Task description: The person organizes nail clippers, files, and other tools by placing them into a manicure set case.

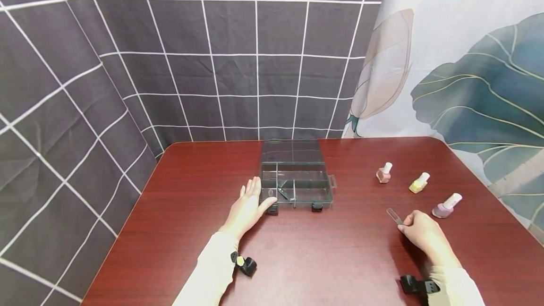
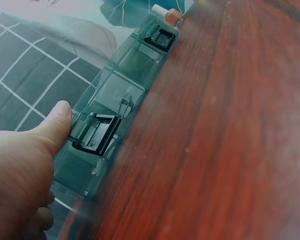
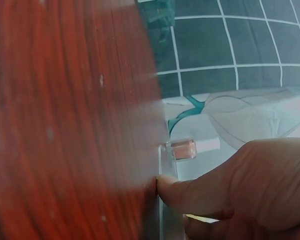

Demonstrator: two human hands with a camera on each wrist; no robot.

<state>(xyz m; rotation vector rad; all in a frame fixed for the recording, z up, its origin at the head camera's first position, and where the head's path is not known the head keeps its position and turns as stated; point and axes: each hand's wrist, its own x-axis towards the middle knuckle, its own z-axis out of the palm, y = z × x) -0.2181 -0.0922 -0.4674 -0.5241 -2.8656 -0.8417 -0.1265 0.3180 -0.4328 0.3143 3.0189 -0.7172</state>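
Observation:
A transparent compartment box (image 1: 312,197) lies on the table with its lid (image 1: 291,151) raised at the back. Along its left side rests my left hand (image 1: 246,208), fingers extended and thumb at the front rim, close to a black latch (image 2: 96,134). A small dark metal tool (image 1: 284,192) is in a front middle compartment; a small pale item (image 1: 271,193) sits in the front left one. To the right of the box, my right hand (image 1: 422,235) pinches one end of a clear flat strip (image 1: 394,216) with a rounded tip, low over the table.
Three nail polish bottles with white caps stand at the right: a pink one (image 1: 383,174), a yellow one (image 1: 419,183) and a lilac one (image 1: 445,207) nearest the right hand. Grey gridded cloth (image 1: 229,74) hangs behind the reddish-brown table (image 1: 323,259).

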